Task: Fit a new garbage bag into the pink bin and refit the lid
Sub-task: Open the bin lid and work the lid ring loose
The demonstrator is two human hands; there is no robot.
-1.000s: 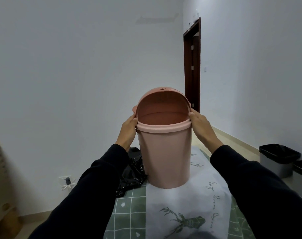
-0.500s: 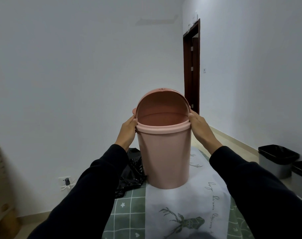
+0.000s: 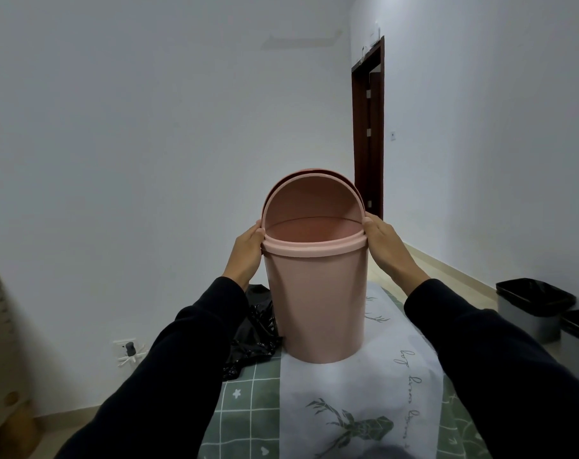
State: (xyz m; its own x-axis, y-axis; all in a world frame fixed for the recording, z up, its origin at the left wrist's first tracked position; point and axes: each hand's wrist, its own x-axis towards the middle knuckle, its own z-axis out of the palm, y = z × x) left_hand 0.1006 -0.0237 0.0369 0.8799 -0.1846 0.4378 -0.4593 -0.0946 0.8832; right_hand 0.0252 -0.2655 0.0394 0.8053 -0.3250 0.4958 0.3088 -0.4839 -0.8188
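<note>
Head view: the pink bin [image 3: 316,303] stands at frame centre on the surface [image 3: 248,409], its domed lid [image 3: 311,207] seated. The left hand [image 3: 246,251] and right hand [image 3: 385,248] each have a grip closed on the lid's collar, on opposite sides. Best to lift evenly and straight up. The black garbage bag [image 3: 255,332] waits beside the bin, lower left.

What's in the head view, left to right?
Socket → left hand → bin → right hand → grey bin
</note>
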